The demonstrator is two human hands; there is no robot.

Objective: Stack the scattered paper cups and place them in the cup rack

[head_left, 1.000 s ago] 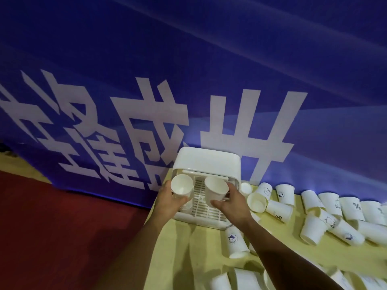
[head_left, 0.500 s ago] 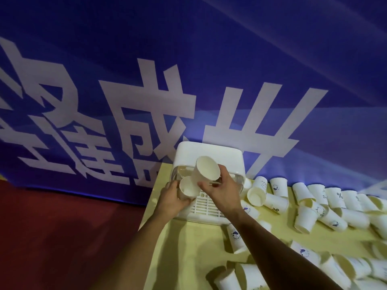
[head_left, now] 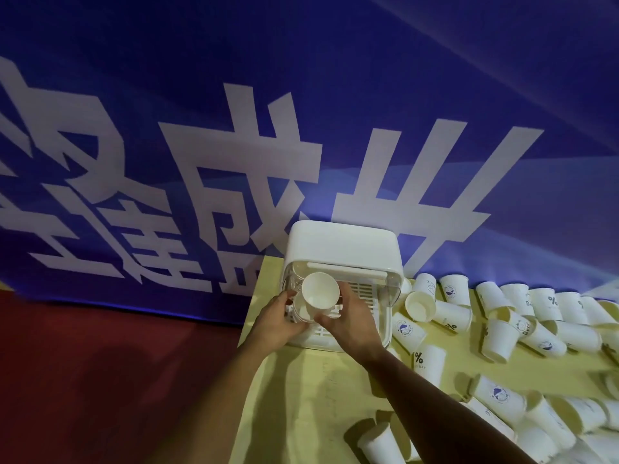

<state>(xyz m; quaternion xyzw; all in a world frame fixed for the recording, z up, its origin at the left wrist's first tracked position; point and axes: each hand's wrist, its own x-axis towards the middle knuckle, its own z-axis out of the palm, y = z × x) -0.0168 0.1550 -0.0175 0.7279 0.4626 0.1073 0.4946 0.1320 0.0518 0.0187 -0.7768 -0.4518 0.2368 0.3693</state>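
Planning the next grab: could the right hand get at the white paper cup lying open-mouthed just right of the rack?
Probably not yet: the right hand is full, gripping a white paper cup at the white plastic cup rack. The open-mouthed lying cup itself lies uncovered nearby.

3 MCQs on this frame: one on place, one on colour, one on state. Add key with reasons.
1. Where does the cup rack stand?
A. at the table's left end, against the banner
B. on the red floor
C. at the table's right end

2. What colour is the banner behind the table?
A. green
B. blue with white characters
C. plain black

3. What is the right hand doing?
A. resting flat on the table
B. hanging free, holding nothing
C. holding a paper cup at the rack, over the cup in the left hand

Key: 1 A, the rack sits at the table's left end under the banner. 2 B, blue cloth with large white characters. 3 C, its fingers wrap the cup.
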